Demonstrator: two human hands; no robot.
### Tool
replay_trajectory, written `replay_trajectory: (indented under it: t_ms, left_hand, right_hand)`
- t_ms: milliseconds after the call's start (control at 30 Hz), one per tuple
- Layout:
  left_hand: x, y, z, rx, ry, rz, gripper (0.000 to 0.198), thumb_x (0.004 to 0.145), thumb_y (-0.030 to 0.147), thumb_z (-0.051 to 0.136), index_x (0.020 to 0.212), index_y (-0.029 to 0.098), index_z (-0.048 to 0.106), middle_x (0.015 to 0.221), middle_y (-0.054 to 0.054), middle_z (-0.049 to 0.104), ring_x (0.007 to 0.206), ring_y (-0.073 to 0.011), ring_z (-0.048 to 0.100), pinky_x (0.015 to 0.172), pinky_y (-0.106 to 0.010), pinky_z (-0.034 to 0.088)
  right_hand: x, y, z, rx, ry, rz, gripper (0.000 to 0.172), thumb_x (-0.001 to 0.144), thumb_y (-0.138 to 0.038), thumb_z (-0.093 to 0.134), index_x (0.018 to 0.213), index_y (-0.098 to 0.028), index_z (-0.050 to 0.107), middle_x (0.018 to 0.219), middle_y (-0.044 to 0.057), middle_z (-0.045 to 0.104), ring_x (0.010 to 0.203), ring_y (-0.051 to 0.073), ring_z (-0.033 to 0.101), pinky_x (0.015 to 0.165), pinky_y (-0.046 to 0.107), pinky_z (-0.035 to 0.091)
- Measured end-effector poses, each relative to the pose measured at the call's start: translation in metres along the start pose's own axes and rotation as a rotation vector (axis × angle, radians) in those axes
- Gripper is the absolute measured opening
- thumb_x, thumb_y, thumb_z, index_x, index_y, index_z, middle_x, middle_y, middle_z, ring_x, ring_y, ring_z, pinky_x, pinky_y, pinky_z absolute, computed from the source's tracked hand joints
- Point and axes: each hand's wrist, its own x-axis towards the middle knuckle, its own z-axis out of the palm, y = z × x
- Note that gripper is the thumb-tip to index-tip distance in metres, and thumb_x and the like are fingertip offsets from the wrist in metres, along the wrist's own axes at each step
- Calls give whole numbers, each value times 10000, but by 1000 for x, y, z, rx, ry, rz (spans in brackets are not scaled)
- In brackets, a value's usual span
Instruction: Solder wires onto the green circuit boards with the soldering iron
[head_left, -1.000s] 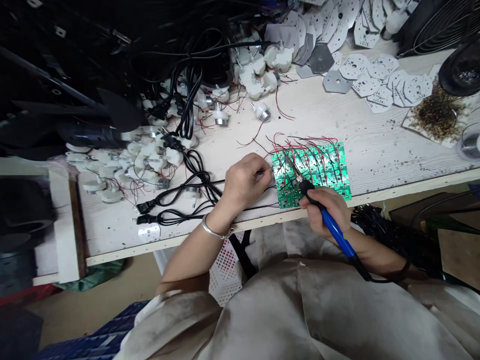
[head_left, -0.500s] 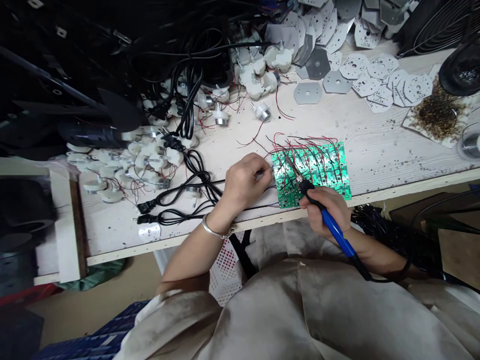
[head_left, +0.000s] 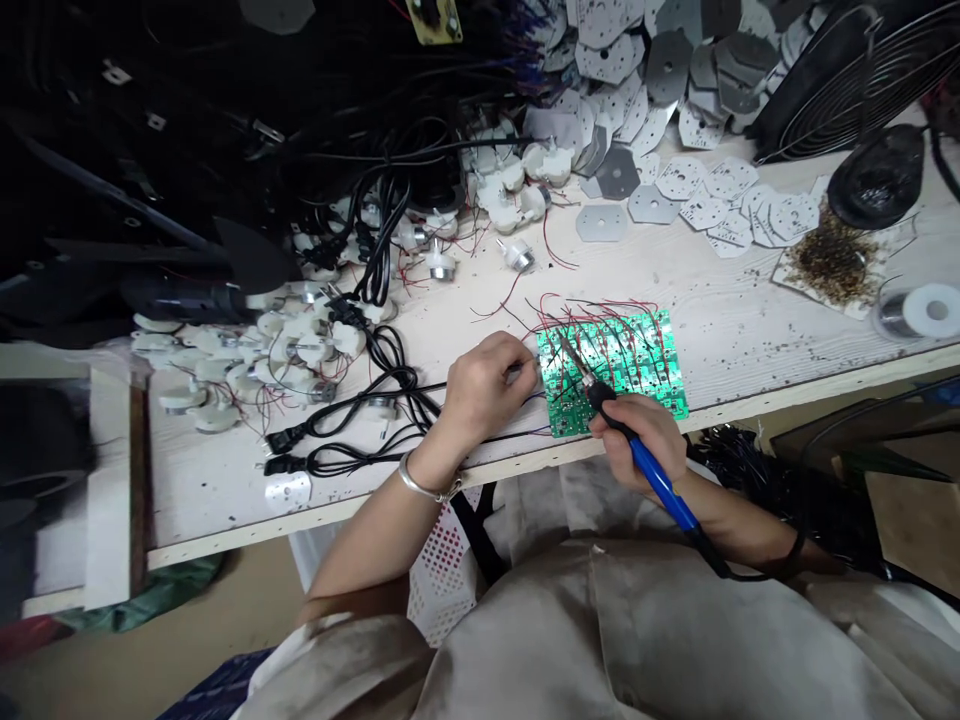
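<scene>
My right hand [head_left: 643, 440] is closed round a blue-and-black soldering iron [head_left: 661, 484]. The iron's tip points at the upper left part of a green circuit board panel [head_left: 679, 385], which has many thin red and black wires on it. At the panel's left edge, my left hand [head_left: 491, 390] is closed in a pinch. A black power cord [head_left: 429, 389] runs into this hand, and a dark bit of it shows between the fingers; its end is hard to make out. Another cord [head_left: 510, 436] lies just below, with its thin wires reaching the panel's lower left corner.
White motors [head_left: 300, 345] with red wires crowd the left and back. Bundled power cords [head_left: 397, 345] lie left of my hands. Round-cornered metal plates [head_left: 705, 210] are piled at the back right, near a fan [head_left: 862, 85], a dirty pad [head_left: 836, 265] and a solder spool [head_left: 930, 312].
The view has shifted, so the bench sits lower in the picture and more shows at the back and right. Both hands keep their grips, and the iron's tip stays over the panel's upper left.
</scene>
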Motion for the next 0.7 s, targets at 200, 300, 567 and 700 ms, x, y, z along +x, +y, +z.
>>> replay_trajectory:
  t_ms: [200, 300, 567, 700]
  left_hand:
    - [0, -1, 0, 7, -16, -22, 120, 843, 163, 555, 740, 187, 609, 790, -28, 660, 707, -136, 605, 649, -241, 474]
    - [-1, -1, 0, 18, -21, -35, 115, 843, 161, 557, 743, 188, 608, 802, -32, 665, 718, -143, 614, 662, -248, 479]
    - [-1, -2, -3, 41, -50, -58, 109, 847, 168, 551, 760, 195, 610, 811, -22, 667, 727, -142, 620, 679, -247, 477]
    - [0, -1, -4, 54, -64, -61, 108, 845, 172, 545, 763, 199, 610, 811, -20, 667, 721, -146, 613, 676, -254, 470]
  right_hand:
    - [-2, -2, 3, -5, 37, 10, 319, 936, -184, 524, 1248, -178, 594, 703, 15, 726, 612, 170, 685, 636, 313, 596]
    - [-2, -3, 3, -9, 43, 12, 301, 934, -181, 527, 1225, -172, 602, 717, 25, 729, 620, 170, 688, 647, 317, 602]
    - [-3, -4, 7, -27, 101, 13, 331, 906, -144, 544, 1230, -180, 604, 719, 20, 729, 623, 177, 700, 627, 316, 606]
    - [-3, -5, 8, -46, 120, 18, 342, 896, -139, 547, 1229, -187, 607, 727, 20, 734, 627, 183, 705, 629, 325, 609]
